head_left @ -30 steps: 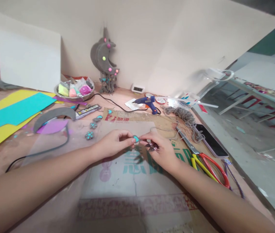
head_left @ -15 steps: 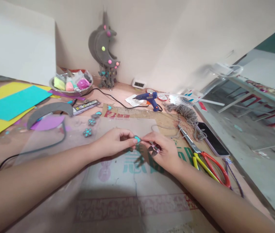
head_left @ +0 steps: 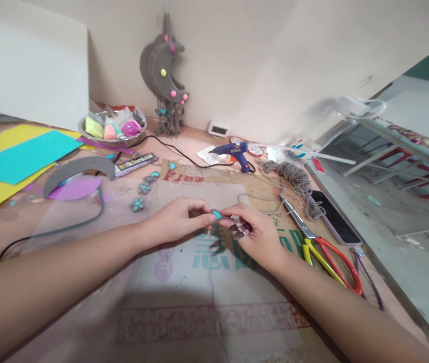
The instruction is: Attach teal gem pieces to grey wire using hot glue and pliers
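Observation:
Over the middle of the work surface, my left hand pinches a small turquoise piece with a grey edge between thumb and fingertips. The fingertips of my right hand close on its right edge. A small dark and pink thing is tucked in the curled fingers of my right hand; its kind I cannot make out. To the left lie turquoise and grey flower-shaped pieces and a heart-shaped piece. Beneath my hands is a translucent sheet over printed cardboard.
Scissors, a phone and grey cord lie at the right. Behind my hands is a blue glue gun. A bowl of coloured clay packs, foam sheets and a grey crescent are at left. A moon ornament hangs behind.
The turquoise piece has tilted a little between my fingertips, and my right fingertips have shifted along its edge. The whole view has moved slightly; the things on the table lie as before.

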A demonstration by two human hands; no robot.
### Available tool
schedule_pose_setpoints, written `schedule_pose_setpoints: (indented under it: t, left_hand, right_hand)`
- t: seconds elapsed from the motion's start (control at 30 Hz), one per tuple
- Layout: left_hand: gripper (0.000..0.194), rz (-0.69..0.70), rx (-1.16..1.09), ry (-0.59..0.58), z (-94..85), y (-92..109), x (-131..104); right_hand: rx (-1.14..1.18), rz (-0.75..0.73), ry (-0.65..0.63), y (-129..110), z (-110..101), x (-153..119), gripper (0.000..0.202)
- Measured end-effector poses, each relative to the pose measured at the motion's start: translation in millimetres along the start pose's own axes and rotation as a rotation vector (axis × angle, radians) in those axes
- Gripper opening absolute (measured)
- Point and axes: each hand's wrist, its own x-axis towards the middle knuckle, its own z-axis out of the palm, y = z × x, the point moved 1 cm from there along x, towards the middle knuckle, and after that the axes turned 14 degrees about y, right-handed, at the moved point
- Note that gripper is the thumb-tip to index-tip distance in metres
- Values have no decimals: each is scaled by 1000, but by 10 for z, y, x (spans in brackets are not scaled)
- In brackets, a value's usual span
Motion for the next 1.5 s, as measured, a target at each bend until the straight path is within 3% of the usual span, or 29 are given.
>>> schedule_pose_setpoints:
  t: [0.37, 0.43, 0.53, 0.63, 0.7, 0.83, 0.97, 1.0, 1.1, 1.27, 1.37, 1.43, 1.5]
  left_hand:
    - [27, -66, -103, 25, 7, 10, -11]
    - [26, -67, -115, 74, 4, -3, -1]
    - [26, -84, -192, 226, -21, -12, 35]
    - [27, -92, -252, 354, -57, 11, 73]
    - [27, -96, -269, 393, -77, 38, 87]
    - [25, -115, -305, 400, -87, 71, 87]
    - [25, -106, -295, 378, -73, 75, 86]
    - [26, -104, -292, 378, -71, 75, 87]
    - [26, -96, -280, 375, -69, 71, 90]
    - [26, -96, -302, 359, -68, 51, 86]
    - [26, -114, -330, 355, -64, 41, 84]
    - [26, -120, -338, 366, -64, 39, 86]
    - [26, -115, -344, 372, -68, 38, 90]
  right_hand:
    - [-7, 20, 7, -37, 7, 21, 7]
    - [30, 76, 75, -55, -47, 22, 11]
    - [265, 241, 144, -89, -153, 24, 19]
    - [540, 394, -134, -106, -168, 25, 34]
    - [572, 414, -306, -90, -127, 36, 35]
    - [464, 339, -378, -47, -52, 95, 30]
    - [700, 303, -727, -159, -107, 109, 31]
    - [786, 343, -745, -193, -134, 107, 34]
    - [744, 390, -600, -221, -160, 105, 34]
    - [308, 184, -464, 30, -28, 141, 28]
    - [91, 185, -204, 202, -48, 192, 31]
    - [22, 158, -55, 190, -115, 206, 30]
    - [110, 135, -94, 71, -159, 191, 27]
